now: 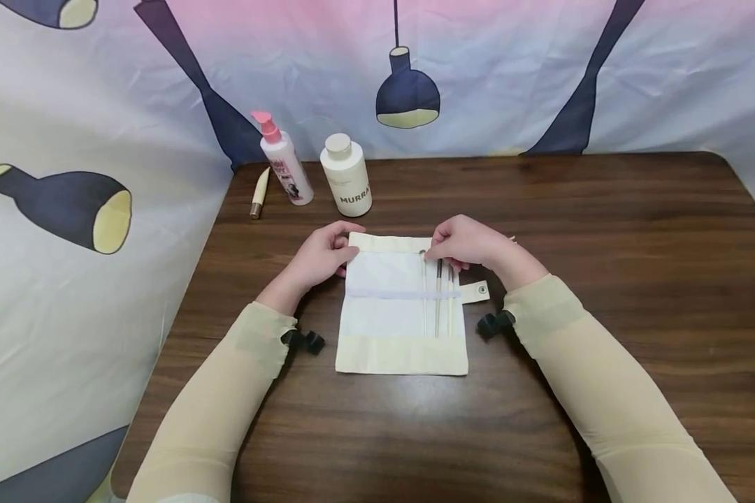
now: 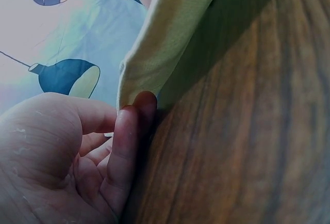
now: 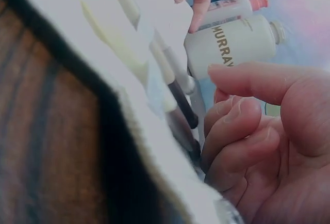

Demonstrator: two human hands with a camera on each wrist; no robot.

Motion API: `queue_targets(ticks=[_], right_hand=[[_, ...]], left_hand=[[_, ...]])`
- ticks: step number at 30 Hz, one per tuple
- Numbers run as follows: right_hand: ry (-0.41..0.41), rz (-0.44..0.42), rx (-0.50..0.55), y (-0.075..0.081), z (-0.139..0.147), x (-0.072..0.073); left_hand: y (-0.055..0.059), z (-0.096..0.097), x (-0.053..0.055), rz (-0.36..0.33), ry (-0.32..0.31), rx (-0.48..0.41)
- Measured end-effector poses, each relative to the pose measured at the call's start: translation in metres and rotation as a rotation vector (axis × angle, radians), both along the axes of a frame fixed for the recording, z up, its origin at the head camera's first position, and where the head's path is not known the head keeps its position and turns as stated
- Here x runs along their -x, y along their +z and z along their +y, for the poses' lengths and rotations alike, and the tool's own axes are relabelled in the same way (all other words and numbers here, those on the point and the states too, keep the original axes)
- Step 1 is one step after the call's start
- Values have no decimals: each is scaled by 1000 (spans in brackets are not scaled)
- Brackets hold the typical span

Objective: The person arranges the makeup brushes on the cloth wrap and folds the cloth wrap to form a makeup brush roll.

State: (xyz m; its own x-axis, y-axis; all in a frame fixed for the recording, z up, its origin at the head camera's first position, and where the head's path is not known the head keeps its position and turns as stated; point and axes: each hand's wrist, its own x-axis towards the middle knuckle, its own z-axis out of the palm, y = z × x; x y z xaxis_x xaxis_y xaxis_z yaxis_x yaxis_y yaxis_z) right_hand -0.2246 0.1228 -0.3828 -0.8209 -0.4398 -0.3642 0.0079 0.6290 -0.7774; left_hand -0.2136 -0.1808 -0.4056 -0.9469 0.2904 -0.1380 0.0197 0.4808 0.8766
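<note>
A cream fabric brush roll (image 1: 384,353) lies spread on the table, its snap strap (image 1: 475,292) sticking out to the right. Three slender tools with pale handles stand in its right part under a lilac band; the dark-ended brush (image 1: 438,283) is the middle one. At the roll's upper left corner my left hand (image 1: 319,257) pinches the edge, fingers showing past the fabric in the left wrist view. My right hand (image 1: 468,243) is at the upper right, its curled fingers (image 3: 232,115) right by the tool ends. Whether they grip the fabric I cannot tell.
Behind the roll stand a white MURRAY bottle (image 1: 347,178) and a white pump bottle (image 1: 287,164) with a pink top. Left of them lies a small cream tube (image 1: 260,193) with a brown end. The wooden table (image 1: 635,230) meets a lamp-patterned curtain (image 1: 497,77) at the back.
</note>
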Motion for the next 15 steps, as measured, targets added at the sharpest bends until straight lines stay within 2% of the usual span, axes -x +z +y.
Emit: queue_targets(ticks=[6, 12, 15], right_hand=[[-19, 43, 30, 10, 5, -1], [-30, 69, 44, 18, 16, -7], [-64, 104, 37, 27, 23, -7]], left_hand=[[1, 0, 0, 27, 0, -19], [-3, -3, -3, 1, -7, -3], [-3, -5, -3, 29, -5, -15]])
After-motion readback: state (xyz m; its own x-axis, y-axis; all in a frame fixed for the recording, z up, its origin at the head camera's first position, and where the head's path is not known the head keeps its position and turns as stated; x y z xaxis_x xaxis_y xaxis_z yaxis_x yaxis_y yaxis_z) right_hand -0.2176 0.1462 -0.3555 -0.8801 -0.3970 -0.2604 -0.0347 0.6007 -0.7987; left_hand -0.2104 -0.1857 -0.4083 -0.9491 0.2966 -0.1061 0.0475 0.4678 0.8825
